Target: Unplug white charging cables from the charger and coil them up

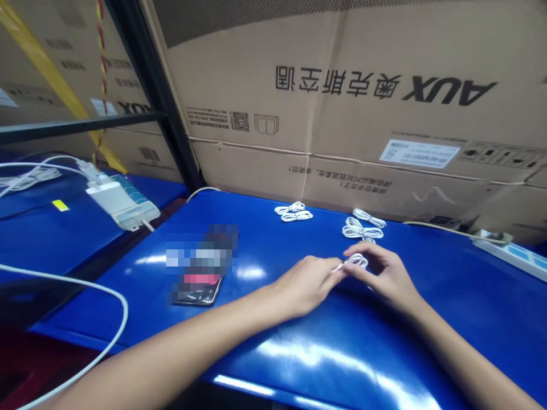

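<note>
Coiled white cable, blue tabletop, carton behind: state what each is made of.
The coiled white cable looks like plastic or rubber, going by its soft sheen and flexible loops; its core is hidden. The blue tabletop seems glossy laminate or enamel paint, given the glare streaks; its base material cannot be told. The carton behind is brown corrugated cardboard, with a dull papery face and printed lettering.

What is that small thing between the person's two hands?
The head view shows a coiled white cable between the left hand and the right hand, held in the fingers of both.
</note>
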The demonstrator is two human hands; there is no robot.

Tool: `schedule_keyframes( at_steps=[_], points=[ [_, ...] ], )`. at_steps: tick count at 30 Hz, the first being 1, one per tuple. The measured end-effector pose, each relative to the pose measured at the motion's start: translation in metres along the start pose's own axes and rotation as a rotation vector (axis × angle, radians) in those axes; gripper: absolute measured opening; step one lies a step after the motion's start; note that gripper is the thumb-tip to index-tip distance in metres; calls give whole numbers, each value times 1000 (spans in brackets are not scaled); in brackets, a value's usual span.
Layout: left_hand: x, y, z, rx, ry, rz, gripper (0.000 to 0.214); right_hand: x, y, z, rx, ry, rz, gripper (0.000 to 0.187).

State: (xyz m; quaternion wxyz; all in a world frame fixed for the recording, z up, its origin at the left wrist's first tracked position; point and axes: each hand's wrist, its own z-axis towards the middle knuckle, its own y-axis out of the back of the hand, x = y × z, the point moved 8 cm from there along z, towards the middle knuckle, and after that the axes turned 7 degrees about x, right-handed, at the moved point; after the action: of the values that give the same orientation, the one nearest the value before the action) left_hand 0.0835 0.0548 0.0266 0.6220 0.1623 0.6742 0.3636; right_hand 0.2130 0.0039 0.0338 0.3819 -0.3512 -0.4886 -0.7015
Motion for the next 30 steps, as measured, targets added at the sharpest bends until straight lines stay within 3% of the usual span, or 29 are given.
schedule_keyframes(
  at_steps=[7, 13, 21, 30],
  points=[
    [2, 7, 5, -39, -34, -150, 42, -5, -1, 3, 47, -41, 85, 25],
    [-2, 11, 4, -90, -50, -47, 37, -7, -1, 1, 23, -51, 113, 31],
    [1, 7, 4, -103, -50, 38, 36, -2, -7, 3, 180, -38, 79, 24],
    [0, 11, 3, -91, -61, 54, 28, -9, -9, 3, 204, -112, 167, 25]
  ],
)
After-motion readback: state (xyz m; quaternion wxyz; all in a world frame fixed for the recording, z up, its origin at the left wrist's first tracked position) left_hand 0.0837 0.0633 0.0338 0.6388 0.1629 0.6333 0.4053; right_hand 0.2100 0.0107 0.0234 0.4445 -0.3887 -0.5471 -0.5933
